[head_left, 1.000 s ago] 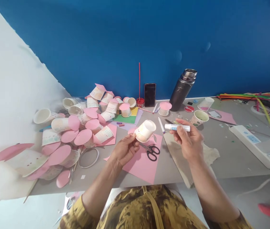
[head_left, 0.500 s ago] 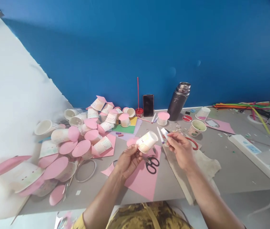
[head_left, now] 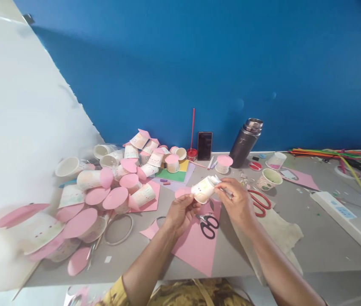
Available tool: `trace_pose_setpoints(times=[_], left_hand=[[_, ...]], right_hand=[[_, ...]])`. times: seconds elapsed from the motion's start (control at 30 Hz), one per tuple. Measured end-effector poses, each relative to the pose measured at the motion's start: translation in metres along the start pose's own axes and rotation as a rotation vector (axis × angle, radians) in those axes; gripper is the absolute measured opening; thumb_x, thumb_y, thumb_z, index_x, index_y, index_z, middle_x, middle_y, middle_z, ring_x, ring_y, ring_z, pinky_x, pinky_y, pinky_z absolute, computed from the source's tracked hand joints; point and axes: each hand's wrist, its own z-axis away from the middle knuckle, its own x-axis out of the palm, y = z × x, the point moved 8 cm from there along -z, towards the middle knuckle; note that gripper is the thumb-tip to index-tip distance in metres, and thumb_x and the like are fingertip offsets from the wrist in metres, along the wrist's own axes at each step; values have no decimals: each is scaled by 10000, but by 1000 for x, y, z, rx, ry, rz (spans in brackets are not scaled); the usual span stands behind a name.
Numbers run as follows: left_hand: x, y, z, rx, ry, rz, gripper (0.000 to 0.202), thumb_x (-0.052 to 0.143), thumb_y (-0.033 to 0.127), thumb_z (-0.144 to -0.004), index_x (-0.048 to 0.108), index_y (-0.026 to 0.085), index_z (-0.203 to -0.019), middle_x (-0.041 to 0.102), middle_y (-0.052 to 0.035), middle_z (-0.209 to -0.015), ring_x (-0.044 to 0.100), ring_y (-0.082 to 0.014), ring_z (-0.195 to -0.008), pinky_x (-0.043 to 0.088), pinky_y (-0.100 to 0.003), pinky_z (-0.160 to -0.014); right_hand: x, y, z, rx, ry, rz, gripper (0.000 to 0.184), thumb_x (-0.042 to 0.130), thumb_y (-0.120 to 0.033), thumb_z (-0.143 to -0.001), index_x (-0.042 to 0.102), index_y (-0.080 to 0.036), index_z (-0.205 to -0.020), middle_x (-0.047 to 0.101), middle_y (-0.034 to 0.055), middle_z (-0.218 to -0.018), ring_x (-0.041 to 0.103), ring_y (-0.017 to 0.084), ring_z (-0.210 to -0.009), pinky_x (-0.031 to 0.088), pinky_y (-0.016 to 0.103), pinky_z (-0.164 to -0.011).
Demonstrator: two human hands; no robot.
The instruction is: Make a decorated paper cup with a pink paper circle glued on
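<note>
My left hand point(head_left: 183, 212) grips a white paper cup point(head_left: 202, 190) by its rim end, the cup lying tilted with its base to the right. Small coloured marks dot its side. My right hand point(head_left: 235, 199) pinches a small white piece point(head_left: 216, 179) against the cup's base; the fingers hide most of it. Beneath the hands lie pink paper point(head_left: 196, 250) and black-handled scissors point(head_left: 209, 227). Red-handled scissors point(head_left: 260, 203) rest by a beige cloth point(head_left: 282, 229) to the right.
A heap of decorated cups with pink discs point(head_left: 115, 198) fills the left side. A dark flask point(head_left: 245, 142), a phone point(head_left: 205, 145) and a cup with a pink top point(head_left: 224, 164) stand at the back. On the right are a patterned cup point(head_left: 268, 179) and a power strip point(head_left: 346, 219).
My right hand has moved left, bringing the white piece from beside the cup onto its base. The cup stays in my left hand. The whole view has shifted slightly.
</note>
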Motion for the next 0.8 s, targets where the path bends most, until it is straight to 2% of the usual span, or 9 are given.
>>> trace_pose_setpoints(times=[0.1,0.2,0.27,0.33,0.37,0.47,0.57,0.67,0.8], left_hand=[[-11,10,-2,31,29,-134,213,763,247,-817,695,109,-963,706,-99,-833,658,-177,-676,545,-301,-640],[-38,38,-1,215,190,-406,405,795,180,-738,669,188,-1123,696,-81,-994,649,-206,-819,491,-300,-714],[-48,58,0,370,299,-769,451,797,169,-701,667,201,-1131,681,-98,-1057,633,-271,-1012,460,-336,-835],[-53,64,-3,407,333,-971,455,775,153,-689,659,198,-1127,684,-114,-1032,609,-328,-1114,424,-379,-909],[-56,65,-7,395,334,-991,455,756,136,-690,650,200,-1128,689,-115,-1011,609,-339,-1127,413,-388,-924],[-62,66,-18,364,340,-942,442,707,90,-691,621,204,-1109,699,-99,-972,651,-305,-1053,420,-363,-900],[-66,66,-28,327,343,-891,409,726,107,-671,608,194,-1052,684,-49,-859,671,-237,-825,446,-319,-792],[-67,63,-35,291,340,-846,419,765,122,-634,602,186,-1014,620,22,-724,598,-161,-606,430,-277,-668],[-62,58,-39,271,334,-793,488,785,80,-577,591,177,-1014,540,76,-661,506,-111,-488,378,-251,-572]], right_hand=[[-5,-4,-9,-5,-17,85,162,597,-299,-961,718,-243,-868,721,78,-1032,672,272,-980,495,381,-808],[-4,-4,-18,-20,-47,220,168,584,-285,-972,725,-243,-892,718,80,-1060,657,275,-986,474,373,-778],[4,0,-20,-51,-77,332,174,583,-267,-975,737,-240,-899,717,87,-1055,646,278,-976,453,362,-733],[15,6,-20,-95,-99,421,188,581,-249,-977,751,-239,-896,717,95,-1037,636,277,-954,431,350,-684],[21,9,-19,-113,-105,449,197,578,-240,-977,759,-240,-897,716,99,-1036,633,276,-946,425,345,-669],[32,19,-14,-136,-112,464,215,573,-236,-981,778,-245,-913,715,105,-1062,635,272,-942,444,346,-678],[33,26,-11,-126,-110,393,218,575,-249,-981,792,-252,-954,719,102,-1063,650,269,-959,486,358,-730],[31,31,-9,-101,-90,320,227,576,-237,-966,798,-256,-1007,728,105,-1077,666,276,-983,515,377,-772],[27,32,-9,-75,-35,237,227,571,-219,-948,793,-259,-973,743,99,-1062,679,283,-1000,527,399,-819]])
